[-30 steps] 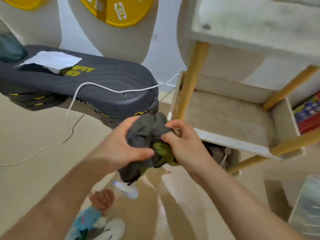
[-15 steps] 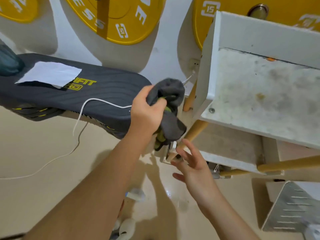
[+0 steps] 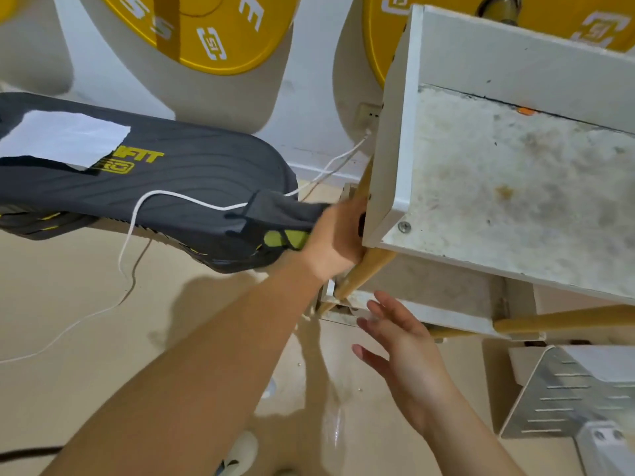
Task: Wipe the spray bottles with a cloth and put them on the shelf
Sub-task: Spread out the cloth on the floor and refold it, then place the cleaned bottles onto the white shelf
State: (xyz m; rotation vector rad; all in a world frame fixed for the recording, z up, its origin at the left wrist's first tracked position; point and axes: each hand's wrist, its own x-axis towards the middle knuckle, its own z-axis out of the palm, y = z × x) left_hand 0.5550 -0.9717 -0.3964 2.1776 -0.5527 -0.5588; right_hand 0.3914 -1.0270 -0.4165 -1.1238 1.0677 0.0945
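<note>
My left hand (image 3: pixel 331 247) grips a dark grey cloth (image 3: pixel 275 211) bunched round a green spray bottle (image 3: pixel 285 238), of which only a small green part shows. The hand is right against the front left corner of the white shelf's top tray (image 3: pixel 515 187), beside a wooden leg (image 3: pixel 360 273). My right hand (image 3: pixel 398 352) hovers lower down with fingers spread and holds nothing, near the corner of the lower shelf level (image 3: pixel 443 293).
A black padded bench (image 3: pixel 165 187) with a white paper (image 3: pixel 62 139) and a white cable (image 3: pixel 171 197) lies to the left. Yellow weight plates (image 3: pixel 206 29) lean on the wall behind. A perforated metal bracket (image 3: pixel 567 396) sits at lower right, and a white object (image 3: pixel 240 453) on the floor.
My left hand has carried the cloth-wrapped bottle lower and to the right, up against the shelf's corner. My right hand stays open below it, after letting go of the bundle a second ago.
</note>
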